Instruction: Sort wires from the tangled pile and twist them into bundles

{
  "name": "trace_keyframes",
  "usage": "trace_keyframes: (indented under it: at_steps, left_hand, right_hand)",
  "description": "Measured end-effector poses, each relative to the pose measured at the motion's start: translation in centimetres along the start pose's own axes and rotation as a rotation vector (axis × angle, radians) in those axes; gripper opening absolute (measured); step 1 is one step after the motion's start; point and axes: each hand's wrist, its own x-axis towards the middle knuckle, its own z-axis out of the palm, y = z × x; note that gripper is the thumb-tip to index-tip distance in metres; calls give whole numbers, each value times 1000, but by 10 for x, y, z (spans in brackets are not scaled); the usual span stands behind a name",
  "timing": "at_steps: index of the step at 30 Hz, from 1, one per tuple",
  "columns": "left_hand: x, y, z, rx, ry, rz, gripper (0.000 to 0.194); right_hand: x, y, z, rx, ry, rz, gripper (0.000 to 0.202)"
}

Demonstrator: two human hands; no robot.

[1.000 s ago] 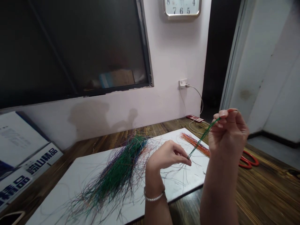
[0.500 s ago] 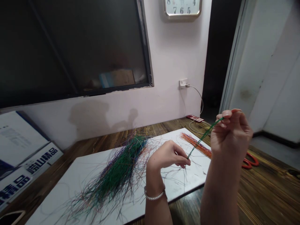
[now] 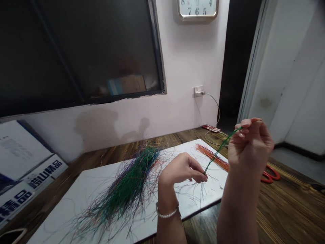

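Observation:
Between my two hands a thin bundle of green wires (image 3: 220,149) is stretched at a slant. My left hand (image 3: 186,169), with a white bead bracelet at the wrist, pinches its lower end, and loose wire ends fan out below the fingertips. Higher up, my right hand (image 3: 251,140) is closed on the upper end. A big tangled heap of green, purple and orange wires (image 3: 129,183) lies on the white board (image 3: 76,189) left of my hands. Behind the bundle an orange wire bundle (image 3: 210,156) rests on the board's right part, partly hidden by my right arm.
Red-handled scissors (image 3: 270,174) lie on the wooden table (image 3: 291,203), partly behind my right arm. A red-and-white device (image 3: 211,128) with a cable sits by the wall. A printed box (image 3: 27,169) stands at the left. A wall clock (image 3: 198,10) hangs above.
My left hand has shifted very slightly right and down along the lower end of the green wires. My right hand has stayed almost still.

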Motion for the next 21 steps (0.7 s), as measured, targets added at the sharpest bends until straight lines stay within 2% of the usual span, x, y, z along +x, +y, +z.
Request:
trace_keyframes:
  at_steps: [6,12,17,21]
  left_hand:
    - [-2,1,2,-35,85,-31,8]
    - [7,-4,4,-51,105,-47,6]
    - [10,-5,5,38,139,35,6]
    - [11,-7,3,111,180,189,6]
  right_hand:
    - [0,0,1,-30,3,-48,9]
    - [-5,0,6,-131,-52,-125,6]
    - [-8,0,9,-168,-75,-167,4]
    - [-8,0,9,-184,-52,-210,6]
